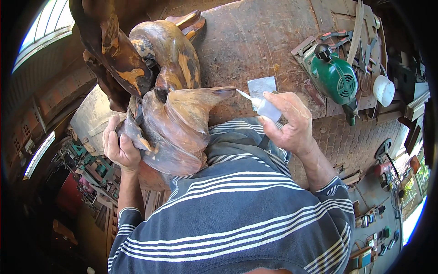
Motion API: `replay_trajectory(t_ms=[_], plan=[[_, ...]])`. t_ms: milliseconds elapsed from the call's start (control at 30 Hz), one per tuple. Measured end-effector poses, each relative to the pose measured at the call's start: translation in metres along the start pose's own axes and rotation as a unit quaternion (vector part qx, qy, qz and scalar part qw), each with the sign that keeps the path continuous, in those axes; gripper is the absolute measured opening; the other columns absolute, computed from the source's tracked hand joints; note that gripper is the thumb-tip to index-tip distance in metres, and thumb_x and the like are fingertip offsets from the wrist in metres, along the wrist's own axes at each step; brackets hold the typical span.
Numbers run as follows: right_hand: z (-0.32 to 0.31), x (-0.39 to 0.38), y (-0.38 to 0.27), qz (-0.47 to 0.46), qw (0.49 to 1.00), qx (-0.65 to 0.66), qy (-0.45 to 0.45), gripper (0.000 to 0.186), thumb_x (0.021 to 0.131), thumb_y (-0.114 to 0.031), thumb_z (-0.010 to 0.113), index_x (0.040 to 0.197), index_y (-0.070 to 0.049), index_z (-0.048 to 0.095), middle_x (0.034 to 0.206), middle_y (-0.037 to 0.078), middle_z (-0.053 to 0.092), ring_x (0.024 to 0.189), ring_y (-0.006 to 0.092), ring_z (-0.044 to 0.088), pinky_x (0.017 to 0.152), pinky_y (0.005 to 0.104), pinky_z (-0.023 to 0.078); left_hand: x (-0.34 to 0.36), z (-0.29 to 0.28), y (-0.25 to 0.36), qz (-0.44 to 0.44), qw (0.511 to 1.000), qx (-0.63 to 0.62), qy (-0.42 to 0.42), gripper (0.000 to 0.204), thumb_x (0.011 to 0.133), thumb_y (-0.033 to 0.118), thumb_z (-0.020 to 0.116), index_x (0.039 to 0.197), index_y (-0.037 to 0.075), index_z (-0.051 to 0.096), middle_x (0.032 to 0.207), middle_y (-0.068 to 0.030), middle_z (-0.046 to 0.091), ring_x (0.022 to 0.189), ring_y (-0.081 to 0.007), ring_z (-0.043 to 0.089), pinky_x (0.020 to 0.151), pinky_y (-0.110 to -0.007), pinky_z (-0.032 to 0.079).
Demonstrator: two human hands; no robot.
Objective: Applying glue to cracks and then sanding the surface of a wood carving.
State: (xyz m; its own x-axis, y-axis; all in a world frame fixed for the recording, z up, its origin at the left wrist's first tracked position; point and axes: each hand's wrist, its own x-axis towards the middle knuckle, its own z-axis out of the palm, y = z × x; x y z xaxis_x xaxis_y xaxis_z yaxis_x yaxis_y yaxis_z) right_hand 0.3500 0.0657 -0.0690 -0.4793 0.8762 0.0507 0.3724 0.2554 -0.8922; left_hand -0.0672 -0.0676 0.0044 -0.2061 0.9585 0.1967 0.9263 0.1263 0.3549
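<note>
A large carved wooden sculpture (178,123), brown with pale streaks and dark patches, lies across the workbench against my body. My left hand (120,145) grips a jutting edge of the carving at its lower left, thumb on the near side. In my right hand (291,119) is a small translucent glue bottle (268,109) with a long narrow nozzle, pinched between thumb and fingers. The nozzle points up and left, its tip close to the carving's pointed end; whether they touch I cannot tell. Beneath the nozzle lies a grey square sheet (262,86).
A green power tool (333,75) rests at the bench's right, beside pliers and other hand tools. A white round container (383,90) stands at the right edge. The worn workbench (246,41) stretches away behind the carving. Clutter covers the floor on both sides.
</note>
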Motion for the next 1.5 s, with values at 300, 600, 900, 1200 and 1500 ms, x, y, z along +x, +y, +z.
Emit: replay_trajectory(t_ms=[300, 600, 900, 1200, 1500], plan=[[-0.001, 0.000, 0.002, 0.007, 1.000, 0.013, 0.002, 0.055, 0.075, -0.006, 0.083, 0.129, -0.003, 0.073, 0.106, 0.019, 0.074, 0.093, 0.0334, 0.073, 0.082, 0.0410, 0.059, 0.000, 0.000, 0.000, 0.003, 1.000, -0.002, 0.006, 0.043, 0.100, 0.021, 0.055, 0.115, -0.016, 0.070, 0.123, -0.0283, 0.075, 0.109, -0.0426, 0.073, 0.099, -0.048, 0.057], [0.016, -0.030, 0.059, 0.298, 0.947, 0.115, -0.041, 0.041, 0.087, -0.009, 0.082, 0.125, -0.002, 0.068, 0.111, 0.013, 0.073, 0.101, 0.0164, 0.071, 0.088, 0.0367, 0.058, -0.008, 0.002, -0.006, -0.004, 1.000, -0.009, 0.017, 0.042, 0.104, 0.015, 0.051, 0.126, -0.015, 0.070, 0.121, -0.0260, 0.075, 0.111, -0.0363, 0.072, 0.100, -0.044, 0.056], [0.012, -0.047, 0.157, 0.075, 0.988, -0.093, 0.099, 0.048, 0.086, -0.004, 0.079, 0.132, -0.007, 0.065, 0.131, 0.018, 0.070, 0.120, 0.0389, 0.068, 0.103, 0.0455, 0.055, -0.009, 0.012, -0.009, -0.024, 0.997, -0.021, 0.069, 0.034, 0.105, 0.012, 0.054, 0.124, -0.009, 0.073, 0.115, -0.0201, 0.077, 0.108, -0.0293, 0.073, 0.099, -0.039, 0.055], [0.012, -0.084, 0.169, 0.073, 0.978, -0.118, 0.158, 0.058, 0.090, -0.010, 0.079, 0.144, 0.000, 0.060, 0.137, 0.025, 0.067, 0.127, 0.0426, 0.065, 0.112, 0.0466, 0.051, -0.009, 0.012, -0.008, -0.050, 0.990, -0.022, 0.129, 0.027, 0.105, 0.016, 0.064, 0.118, -0.004, 0.078, 0.110, -0.0196, 0.080, 0.101, -0.0279, 0.077, 0.092, -0.038, 0.058], [0.015, -0.177, 0.123, 0.057, 0.979, -0.156, 0.121, 0.038, 0.088, -0.016, 0.079, 0.123, -0.005, 0.071, 0.123, 0.019, 0.073, 0.116, 0.0403, 0.068, 0.104, 0.0479, 0.054, -0.013, 0.015, 0.001, -0.005, 0.978, -0.020, 0.209, 0.022, 0.100, 0.021, 0.073, 0.106, 0.001, 0.079, 0.098, -0.0171, 0.080, 0.092, -0.0303, 0.079, 0.086, -0.039, 0.059]])
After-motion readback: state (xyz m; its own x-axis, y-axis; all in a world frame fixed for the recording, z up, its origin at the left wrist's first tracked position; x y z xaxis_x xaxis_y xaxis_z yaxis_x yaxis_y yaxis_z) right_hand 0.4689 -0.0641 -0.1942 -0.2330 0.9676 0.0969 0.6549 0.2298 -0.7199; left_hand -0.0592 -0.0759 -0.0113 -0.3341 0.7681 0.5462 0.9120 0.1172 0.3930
